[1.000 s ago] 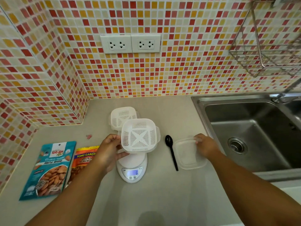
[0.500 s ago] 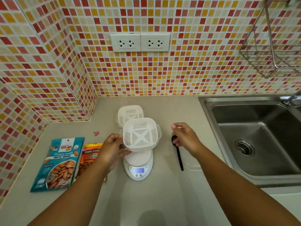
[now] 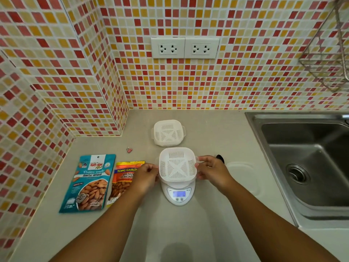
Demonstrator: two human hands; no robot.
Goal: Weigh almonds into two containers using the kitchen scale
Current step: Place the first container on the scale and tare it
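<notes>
While both forearms reach fwd, left hand & right hand fingers grasp container on scale.

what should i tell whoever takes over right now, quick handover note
Left hand and right hand each grip a side of the white container on the scale.
Second container sits behind it, empty.
Both almond bags lie left of the scale; whether opened, cannot tell.
Spoon and clear lid to the right.
Done: container on scale. Left: all the weighing.
</notes>
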